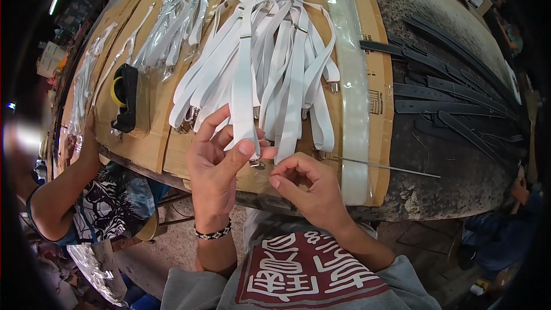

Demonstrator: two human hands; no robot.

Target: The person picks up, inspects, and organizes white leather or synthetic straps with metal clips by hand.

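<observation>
A pile of white elastic suspenders (274, 60) with metal clips lies spread before me on cardboard. My left hand (221, 152) has its thumb and fingers closed on the lower part of one suspender strap (242, 103), whose metal clip (256, 163) hangs just below the thumb. Close by on the right, my right hand (307, 183) is curled with thumb and forefinger drawn together, near the end of another white strap. Whatever the right fingertips may pinch is too small or hidden to make out.
A tape dispenser (127, 100) stands left on the cardboard (376, 138), near bagged suspenders (175, 20). Long clear plastic sleeves (354, 109) and a thin metal rod (396, 169) lie right. Black straps (453, 89) cover the far right. A co-worker's arm (72, 186) reaches in at left.
</observation>
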